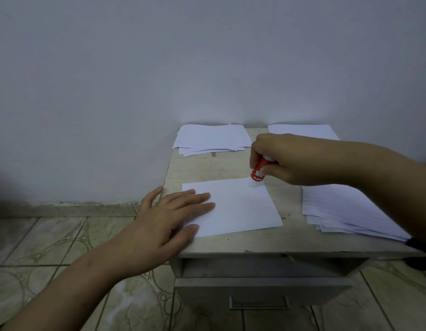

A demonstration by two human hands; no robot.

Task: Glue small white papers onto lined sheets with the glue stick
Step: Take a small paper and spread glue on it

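A small white paper [240, 206] lies in the middle of the little grey table [207, 166]. My left hand [169, 216] rests flat on the paper's left part, fingers spread. My right hand [286, 158] grips a red and white glue stick [257, 173], tilted, with its white tip touching the paper's far right corner. A stack of lined sheets [338, 209] sits at the right, partly under my right forearm. A pile of white papers [212, 139] lies at the back left, and another sheet [302, 131] at the back right.
The table stands against a plain wall, with a partly pulled-out drawer [262, 292] below its front edge. Patterned floor tiles [52, 247] spread to the left and below. A dark object [419, 254] shows at the right edge.
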